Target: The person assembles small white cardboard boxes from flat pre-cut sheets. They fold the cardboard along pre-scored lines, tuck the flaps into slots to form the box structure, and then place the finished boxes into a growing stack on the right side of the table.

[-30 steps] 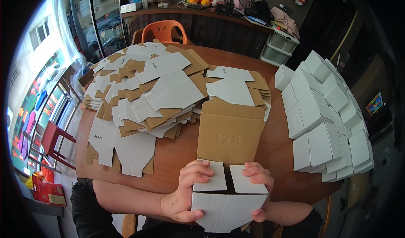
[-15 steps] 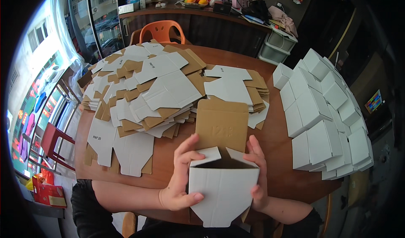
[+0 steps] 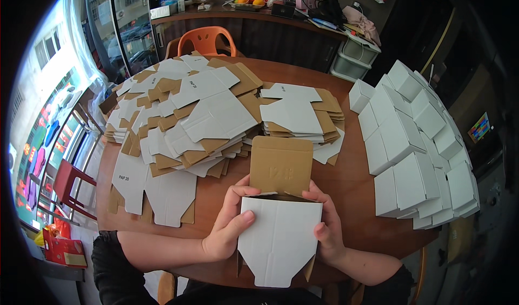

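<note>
Between my hands is a partly folded cardboard box (image 3: 279,232), white outside and brown inside. My left hand (image 3: 227,226) grips its left side, thumb on the white front panel and fingers at the top edge. On the opposite side my right hand (image 3: 328,226) is closed round the box, fingers at the upper corner. A brown lid flap (image 3: 281,167) stands up at the far edge. The small side flaps lie folded inward across the top opening. Toward me, the front panel tapers to a tab, and loose flaps stick out beside it.
A large heap of flat box blanks (image 3: 216,113) covers the table's left and middle, with a smaller stack (image 3: 294,115) beside it. Finished white boxes (image 3: 400,143) are piled on the right. An orange chair (image 3: 207,39) stands across the wooden table (image 3: 351,197).
Both small side flaps, raised before, are now pressed down nearly flat across the opening. My left thumb has moved up the front panel, and the lid flap sits slightly lower.
</note>
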{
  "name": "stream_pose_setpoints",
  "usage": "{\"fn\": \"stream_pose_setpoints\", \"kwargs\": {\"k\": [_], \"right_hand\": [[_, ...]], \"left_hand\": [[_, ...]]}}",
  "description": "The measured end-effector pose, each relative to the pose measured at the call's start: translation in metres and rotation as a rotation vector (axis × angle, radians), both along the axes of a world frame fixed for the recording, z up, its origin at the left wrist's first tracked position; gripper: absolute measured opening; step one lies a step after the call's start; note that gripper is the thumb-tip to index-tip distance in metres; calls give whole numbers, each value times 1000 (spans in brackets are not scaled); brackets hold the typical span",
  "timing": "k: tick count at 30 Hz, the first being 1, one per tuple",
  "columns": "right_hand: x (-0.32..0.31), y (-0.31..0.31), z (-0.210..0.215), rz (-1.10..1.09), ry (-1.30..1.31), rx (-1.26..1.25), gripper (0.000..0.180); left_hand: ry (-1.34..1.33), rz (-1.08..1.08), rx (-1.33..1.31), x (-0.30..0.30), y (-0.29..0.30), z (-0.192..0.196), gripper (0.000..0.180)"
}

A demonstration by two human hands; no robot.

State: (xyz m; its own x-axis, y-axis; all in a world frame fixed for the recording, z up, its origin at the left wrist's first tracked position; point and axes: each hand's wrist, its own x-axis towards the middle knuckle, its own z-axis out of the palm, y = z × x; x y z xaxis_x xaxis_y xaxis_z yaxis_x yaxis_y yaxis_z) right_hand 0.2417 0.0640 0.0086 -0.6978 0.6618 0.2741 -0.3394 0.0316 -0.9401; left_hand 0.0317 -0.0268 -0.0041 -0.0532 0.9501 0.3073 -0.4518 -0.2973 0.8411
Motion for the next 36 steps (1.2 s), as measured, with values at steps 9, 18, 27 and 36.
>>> {"fn": "stream_pose_setpoints", "kwargs": {"k": [9,18,27,36], "right_hand": [[-2,-11,3,-133,28,35,72],[-1,-9,0,-23,-121,15,60],[-6,-17,10,-36,-133,-84,44],[-1,-17,5,9,-163,-14,39]], "left_hand": [[26,143,-67,5,-9,7,54],[57,26,-195,-1,-12,10,44],[60,11,-242,3,-11,21,36],[27,44,-273,10,-21,22,33]]}}
